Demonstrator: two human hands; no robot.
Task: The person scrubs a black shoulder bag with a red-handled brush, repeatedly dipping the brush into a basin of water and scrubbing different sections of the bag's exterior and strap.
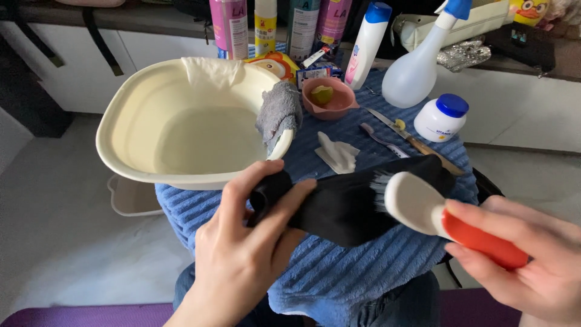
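My left hand (245, 248) grips one end of a black shoe (345, 203) and holds it over the blue ribbed towel (339, 272). My right hand (532, 260) is closed on the red handle of a white scrubbing brush (417, 203). The brush's bristles press against the shoe's right side. Behind the shoe, on the left, stands a cream plastic basin (139, 121) with water in it. A grey cloth (279, 112) hangs over the basin's right rim.
On the towel lie a folded white tissue (338, 151), a toothbrush (381, 140), a knife (411, 139) and a pink bowl (330, 98). A white jar with a blue lid (442, 118), a spray bottle (417, 66) and several tall bottles (302, 27) stand at the back.
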